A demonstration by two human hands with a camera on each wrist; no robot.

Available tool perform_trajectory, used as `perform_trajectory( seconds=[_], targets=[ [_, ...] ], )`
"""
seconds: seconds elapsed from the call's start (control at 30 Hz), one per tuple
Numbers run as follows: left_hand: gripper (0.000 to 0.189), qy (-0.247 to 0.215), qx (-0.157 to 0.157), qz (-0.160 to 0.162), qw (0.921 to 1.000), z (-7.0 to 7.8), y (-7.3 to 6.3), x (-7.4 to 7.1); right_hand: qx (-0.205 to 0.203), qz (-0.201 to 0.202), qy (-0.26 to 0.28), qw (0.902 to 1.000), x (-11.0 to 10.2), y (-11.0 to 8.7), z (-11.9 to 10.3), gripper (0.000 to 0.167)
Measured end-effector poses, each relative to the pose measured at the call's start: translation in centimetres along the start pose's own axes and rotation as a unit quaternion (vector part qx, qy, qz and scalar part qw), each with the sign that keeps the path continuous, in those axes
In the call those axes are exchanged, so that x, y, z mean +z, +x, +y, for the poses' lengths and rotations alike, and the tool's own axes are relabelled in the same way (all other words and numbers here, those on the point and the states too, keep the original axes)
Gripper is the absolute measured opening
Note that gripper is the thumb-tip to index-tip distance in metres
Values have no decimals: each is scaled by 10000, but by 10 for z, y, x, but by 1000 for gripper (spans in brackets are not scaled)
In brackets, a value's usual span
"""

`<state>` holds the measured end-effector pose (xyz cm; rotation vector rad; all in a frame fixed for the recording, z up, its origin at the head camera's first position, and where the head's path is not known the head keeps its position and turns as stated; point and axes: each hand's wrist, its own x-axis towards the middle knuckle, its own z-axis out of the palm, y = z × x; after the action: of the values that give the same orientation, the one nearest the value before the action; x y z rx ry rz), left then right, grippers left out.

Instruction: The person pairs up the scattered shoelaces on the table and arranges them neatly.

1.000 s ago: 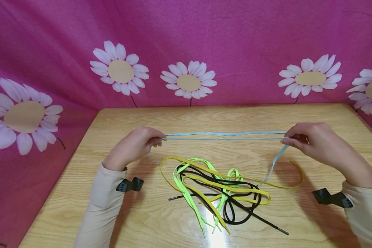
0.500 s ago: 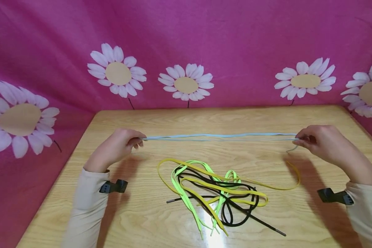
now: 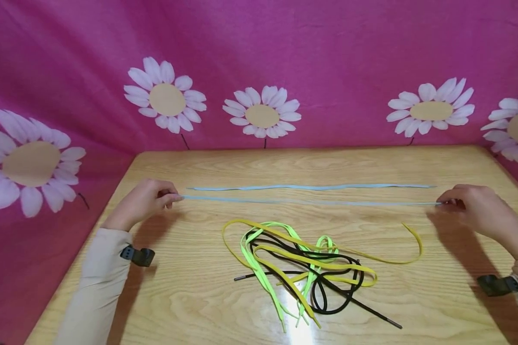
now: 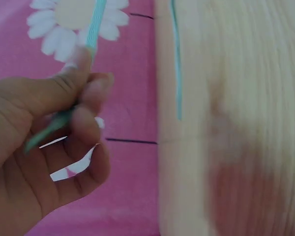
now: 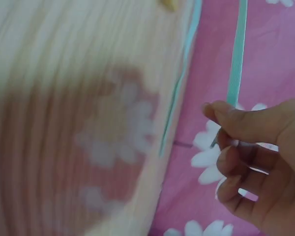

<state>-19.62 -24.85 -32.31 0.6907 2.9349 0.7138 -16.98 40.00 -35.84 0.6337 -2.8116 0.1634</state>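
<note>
A light blue shoelace (image 3: 229,199) stretches nearly straight between my two hands, above the wooden table. My left hand (image 3: 144,203) pinches it near one end between thumb and index finger; in the left wrist view a short tail of that shoelace (image 4: 44,133) sticks out below the grip. At the other end my right hand (image 3: 479,208) pinches it the same way, the other fingers loosely curled. Just behind it, a second light blue shoelace (image 3: 302,187) lies on the table in an almost straight line, parallel to the far edge and untouched.
Nearer the front, a loose tangle lies on the table (image 3: 190,297): yellow shoelaces (image 3: 349,264), neon green shoelaces (image 3: 259,268) and a black round shoelace (image 3: 371,311). Behind the table hangs a pink cloth (image 3: 328,48) printed with white daisies.
My hands have moved apart and come lower, pulling the front blue shoelace out longer. The rear blue shoelace, earlier reaching to both hands, now lies free on the table.
</note>
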Motion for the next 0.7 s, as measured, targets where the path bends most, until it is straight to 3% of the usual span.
perform_trajectory(
  seconds=[0.17,0.33,0.43,0.5,0.6,0.7],
  targets=[
    [10,184,-4,-81,9998,-5,5,1,-26,242,-110,9996,1,-6,18,15],
    [17,-31,11,-212,9998,-9,9,4,-79,374,-58,9993,10,-5,29,11],
    [22,-340,-86,-187,9992,-14,14,8,422,107,295,9986,15,-1,36,4],
    [19,-452,-141,-111,9988,-19,18,12,894,-150,660,9937,17,1,41,13],
    [11,-469,-328,33,9984,-26,25,17,1506,-437,1209,9802,21,4,48,26],
    [7,-294,-526,300,9977,-31,30,22,1770,-784,1712,9660,24,9,53,33]
  ],
)
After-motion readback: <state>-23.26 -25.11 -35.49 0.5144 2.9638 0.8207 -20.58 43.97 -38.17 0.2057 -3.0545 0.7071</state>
